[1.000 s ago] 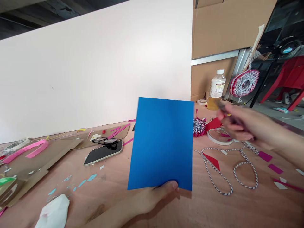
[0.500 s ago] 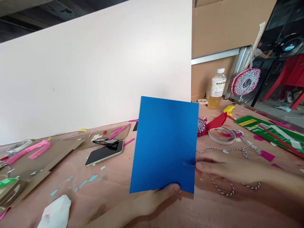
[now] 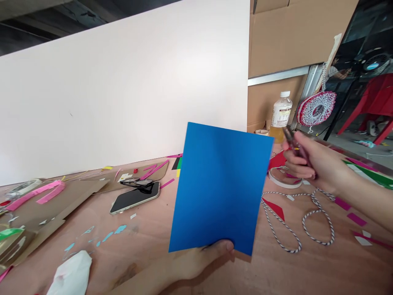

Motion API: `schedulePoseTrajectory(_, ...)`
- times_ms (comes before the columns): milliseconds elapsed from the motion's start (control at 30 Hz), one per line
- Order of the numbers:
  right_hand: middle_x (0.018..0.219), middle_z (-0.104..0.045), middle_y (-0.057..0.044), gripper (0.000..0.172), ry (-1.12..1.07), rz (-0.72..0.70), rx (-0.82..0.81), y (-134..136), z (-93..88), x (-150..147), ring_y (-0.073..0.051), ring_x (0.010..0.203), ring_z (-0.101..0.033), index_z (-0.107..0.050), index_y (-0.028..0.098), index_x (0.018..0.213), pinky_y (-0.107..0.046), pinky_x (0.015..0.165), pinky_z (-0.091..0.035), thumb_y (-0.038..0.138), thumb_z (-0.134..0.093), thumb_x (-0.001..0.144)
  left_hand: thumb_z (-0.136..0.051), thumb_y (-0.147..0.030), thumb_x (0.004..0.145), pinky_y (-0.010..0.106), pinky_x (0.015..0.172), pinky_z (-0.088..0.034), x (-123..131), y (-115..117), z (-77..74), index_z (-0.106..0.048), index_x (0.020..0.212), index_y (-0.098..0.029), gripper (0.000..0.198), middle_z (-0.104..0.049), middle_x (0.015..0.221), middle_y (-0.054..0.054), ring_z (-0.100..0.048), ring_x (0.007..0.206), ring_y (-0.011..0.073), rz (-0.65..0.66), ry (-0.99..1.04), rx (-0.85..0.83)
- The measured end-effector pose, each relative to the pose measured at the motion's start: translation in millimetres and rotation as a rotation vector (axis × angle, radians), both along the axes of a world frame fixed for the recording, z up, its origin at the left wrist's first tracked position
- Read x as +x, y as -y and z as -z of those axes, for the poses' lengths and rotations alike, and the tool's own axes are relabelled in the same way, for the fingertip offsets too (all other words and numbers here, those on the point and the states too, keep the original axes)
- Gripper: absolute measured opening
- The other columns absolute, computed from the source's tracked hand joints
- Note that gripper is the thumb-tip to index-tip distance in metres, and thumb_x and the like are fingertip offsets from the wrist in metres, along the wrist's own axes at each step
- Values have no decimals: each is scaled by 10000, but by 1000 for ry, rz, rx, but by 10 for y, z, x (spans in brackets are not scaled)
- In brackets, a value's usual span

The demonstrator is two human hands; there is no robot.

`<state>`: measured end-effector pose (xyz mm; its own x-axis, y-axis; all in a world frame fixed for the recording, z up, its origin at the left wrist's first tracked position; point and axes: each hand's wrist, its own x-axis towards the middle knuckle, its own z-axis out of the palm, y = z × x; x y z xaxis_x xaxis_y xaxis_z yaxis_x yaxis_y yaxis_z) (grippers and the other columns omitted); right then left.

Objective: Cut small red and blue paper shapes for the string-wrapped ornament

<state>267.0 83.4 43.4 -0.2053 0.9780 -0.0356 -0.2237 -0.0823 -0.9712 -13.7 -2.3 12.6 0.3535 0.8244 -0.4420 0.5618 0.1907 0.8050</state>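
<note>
My left hand (image 3: 199, 258) pinches the bottom edge of a blue sheet of paper (image 3: 221, 184) and holds it upright above the wooden table (image 3: 147, 246). To the right of the sheet, my right hand (image 3: 310, 162) is raised and closed round a small pair of scissors (image 3: 293, 143) whose dark blades point up and left toward the sheet's top right corner. The blades do not touch the paper. Under this hand lie a roll of white tape (image 3: 284, 178) and black-and-white twine (image 3: 307, 217).
A large white board (image 3: 123, 90) stands behind the table. A phone (image 3: 135, 196) and glasses (image 3: 136, 183) lie left of the sheet, with cardboard (image 3: 55, 203), pink strips and paper scraps. A bottle (image 3: 280, 116), a woven disc (image 3: 317, 108) and green paper (image 3: 374, 174) are at right.
My right hand rose from the sheet's lower right edge to beside its top right corner, scissors in it. The blue sheet tilted and shifted slightly right.
</note>
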Motion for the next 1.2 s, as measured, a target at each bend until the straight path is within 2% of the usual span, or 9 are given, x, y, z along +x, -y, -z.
schedulePoseTrajectory(100, 520, -223, 95, 391, 169, -68, -43, 13, 259, -153, -40, 386, -132, -456, 223, 801, -238, 403, -66, 595, -359, 872, -531, -609, 743, 360, 897, -427, -12, -22, 35, -692, 851, -277, 385, -685, 1017, 17, -583, 995, 270, -137, -69, 5)
schedulePoseTrajectory(200, 532, -280, 74, 380, 357, -312, 9, 148, 455, -379, -61, 426, -217, -501, 198, 782, -212, 392, -121, 557, -410, 870, -481, -610, 773, 313, 720, -445, -11, -47, 57, -627, 712, -221, 420, -646, 727, 23, -584, 738, 221, -201, -79, 38)
schedulePoseTrajectory(267, 582, -304, 59, 354, 365, -429, 48, 290, 485, -506, -72, 477, -264, -518, 197, 819, -201, 406, -161, 542, -453, 861, -426, -596, 812, 281, 670, -407, -1, -52, 66, -513, 576, -204, 466, -557, 616, 1, -538, 661, 185, -176, -58, 90)
schedulePoseTrajectory(367, 601, -294, 55, 377, 339, -547, -14, 475, 451, -598, -75, 492, -244, -514, 198, 822, -191, 398, -146, 562, -428, 865, -343, -558, 866, 253, 655, -364, 20, -38, 94, -365, 505, -192, 514, -472, 571, -15, -479, 617, 149, -121, 0, 150)
schedulePoseTrajectory(533, 529, -263, 82, 397, 235, -649, -222, 554, 498, -597, -60, 435, -170, -417, 205, 727, -184, 366, -91, 583, -433, 850, -314, -522, 894, 240, 651, -344, 42, -2, 203, -331, 501, -190, 514, -415, 551, -24, -435, 592, 132, -102, 90, 161)
schedulePoseTrajectory(767, 478, -278, 100, 399, 163, -720, -260, 552, 628, -601, -46, 373, -161, -363, 210, 701, -178, 327, -76, 570, -390, 872, -388, -525, 870, 236, 671, -374, 42, -6, 298, -394, 532, -195, 472, -408, 530, -26, -461, 619, 139, -151, 197, 106)
schedulePoseTrajectory(900, 488, -272, 103, 400, 156, -703, -271, 575, 631, -604, -43, 386, -154, -344, 208, 698, -175, 338, -76, 562, -417, 868, -389, -522, 858, 244, 651, -375, 82, -2, 223, -445, 580, -200, 429, -414, 530, -29, -458, 601, 145, -150, 144, 127)
schedulePoseTrajectory(1067, 487, -277, 100, 400, 152, -661, -265, 601, 647, -605, -41, 395, -158, -346, 202, 681, -167, 343, -87, 543, -438, 868, -367, -489, 868, 246, 664, -359, 127, 16, 127, -358, 496, -200, 472, -438, 553, -20, -463, 610, 144, -102, 40, 135)
schedulePoseTrajectory(1200, 483, -263, 103, 390, 165, -654, -264, 610, 637, -594, -42, 394, -153, -340, 204, 678, -162, 343, -89, 525, -447, 873, -418, -498, 844, 235, 635, -366, 131, 15, 156, -460, 567, -203, 407, -452, 557, -33, -465, 598, 141, -140, 62, 108)
